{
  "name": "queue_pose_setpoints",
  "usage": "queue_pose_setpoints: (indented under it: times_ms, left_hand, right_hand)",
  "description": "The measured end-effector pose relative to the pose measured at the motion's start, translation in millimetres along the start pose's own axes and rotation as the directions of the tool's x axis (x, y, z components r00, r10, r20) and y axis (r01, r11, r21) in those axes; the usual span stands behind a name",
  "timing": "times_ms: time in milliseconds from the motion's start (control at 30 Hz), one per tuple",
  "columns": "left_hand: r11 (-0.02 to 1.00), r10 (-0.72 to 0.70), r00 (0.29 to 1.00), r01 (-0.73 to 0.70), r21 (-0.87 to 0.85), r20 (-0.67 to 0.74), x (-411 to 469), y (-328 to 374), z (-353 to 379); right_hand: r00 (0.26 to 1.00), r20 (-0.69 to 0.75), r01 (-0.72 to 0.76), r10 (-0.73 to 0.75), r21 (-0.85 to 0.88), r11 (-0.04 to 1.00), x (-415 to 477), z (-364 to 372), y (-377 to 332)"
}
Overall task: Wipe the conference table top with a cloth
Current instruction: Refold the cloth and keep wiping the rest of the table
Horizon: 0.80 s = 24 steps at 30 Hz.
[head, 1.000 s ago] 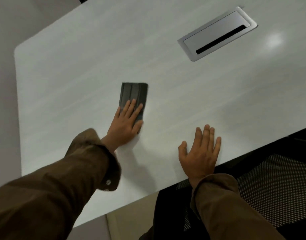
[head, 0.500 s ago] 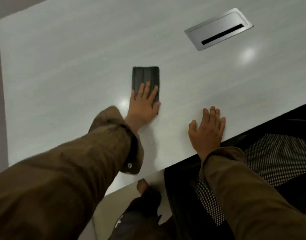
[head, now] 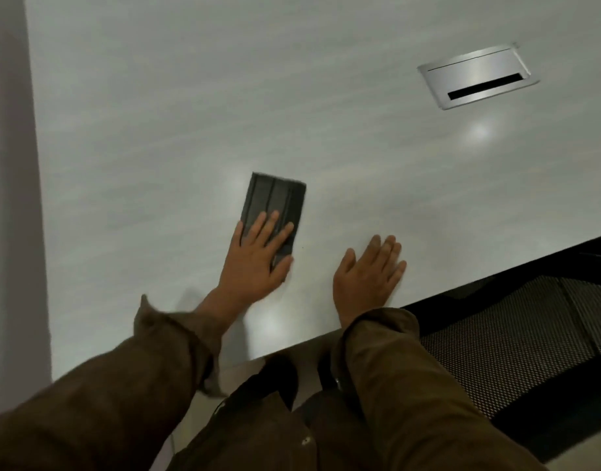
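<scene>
- Pale lilac-grey wall [head: 7, 198] down the left edge.
- Black mesh chair [head: 516, 334] at lower right, beige floor [head: 584, 448] beside it.
- Brushed-metal cable hatch [head: 475, 74] at upper right, with a soft light spot [head: 479, 132] just below.

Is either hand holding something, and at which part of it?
Nothing is gripped. The left hand presses flat on the near end of the dark cloth; the right hand rests flat on the table.
</scene>
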<state>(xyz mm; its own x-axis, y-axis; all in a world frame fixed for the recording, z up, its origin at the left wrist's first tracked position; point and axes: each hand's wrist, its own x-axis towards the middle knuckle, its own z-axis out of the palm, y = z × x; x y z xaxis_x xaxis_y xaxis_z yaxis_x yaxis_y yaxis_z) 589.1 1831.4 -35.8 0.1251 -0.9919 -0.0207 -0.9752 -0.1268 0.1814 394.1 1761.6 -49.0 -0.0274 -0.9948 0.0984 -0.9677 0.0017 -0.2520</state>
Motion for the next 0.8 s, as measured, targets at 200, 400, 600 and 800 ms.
queue_pose_setpoints:
  times_ms: [200, 400, 600, 800]
  left_hand:
    - [0.925, 0.367, 0.928, -0.371, 0.083, 0.065, 20.0, -57.6, -12.0]
    - [0.983, 0.132, 0.991, -0.126, 0.131, -0.035, 74.9, -148.8, -26.7]
    - [0.854, -0.52, 0.853, 0.518, -0.039, -0.052, 175.3, -83.5, -24.3]
    - [0.968, -0.253, 0.967, 0.252, -0.012, -0.026, 138.9, -17.3, -6.8]
  right_hand:
    - [0.997, -0.074, -0.018, 0.02, 0.024, 1.0, -0.7, 3.3, -1.7]
    - [0.996, -0.079, -0.036, 0.036, 0.002, 0.999, 1.1, 4.0, -5.2]
    - [0.996, -0.08, -0.044, 0.043, -0.004, 0.999, 1.8, 3.3, -5.3]
    - [0.997, -0.073, -0.042, 0.041, -0.009, 0.999, 2.1, 2.9, -5.4]
